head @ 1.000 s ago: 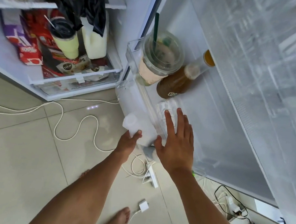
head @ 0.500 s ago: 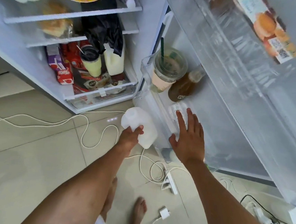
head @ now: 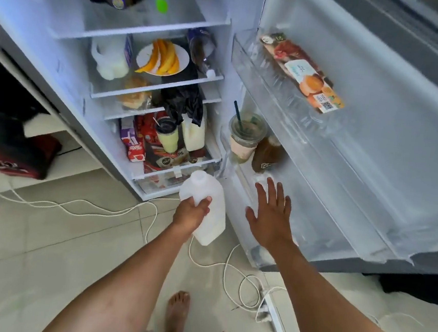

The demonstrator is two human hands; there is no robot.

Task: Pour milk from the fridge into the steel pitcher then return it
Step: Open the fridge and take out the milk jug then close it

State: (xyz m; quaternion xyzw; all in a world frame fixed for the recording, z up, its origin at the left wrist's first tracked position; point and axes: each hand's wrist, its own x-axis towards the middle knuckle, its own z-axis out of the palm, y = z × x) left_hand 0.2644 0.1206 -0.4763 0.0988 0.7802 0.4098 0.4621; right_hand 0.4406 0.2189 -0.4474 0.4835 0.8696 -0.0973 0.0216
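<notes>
My left hand (head: 191,212) grips a white plastic milk jug (head: 210,205) by its side, holding it clear of the open fridge, just in front of the bottom door shelf (head: 241,168). The jug is tilted, cap end pointing up toward the fridge. My right hand (head: 270,215) is spread open, palm resting against the inside of the fridge door (head: 344,183) near that lower shelf. No steel pitcher is in view.
The door shelf holds an iced drink cup with a straw (head: 246,137) and a brown bottle (head: 265,154). Fridge shelves carry other jugs (head: 110,60), a fruit plate (head: 161,59) and packets. White cables (head: 75,207) and a power strip (head: 270,314) lie on the tiled floor by my bare feet.
My left hand has drawn the milk jug out of the door shelf and lifted it away. My view has pulled back and up, revealing more shelves. The right hand stays on the door.
</notes>
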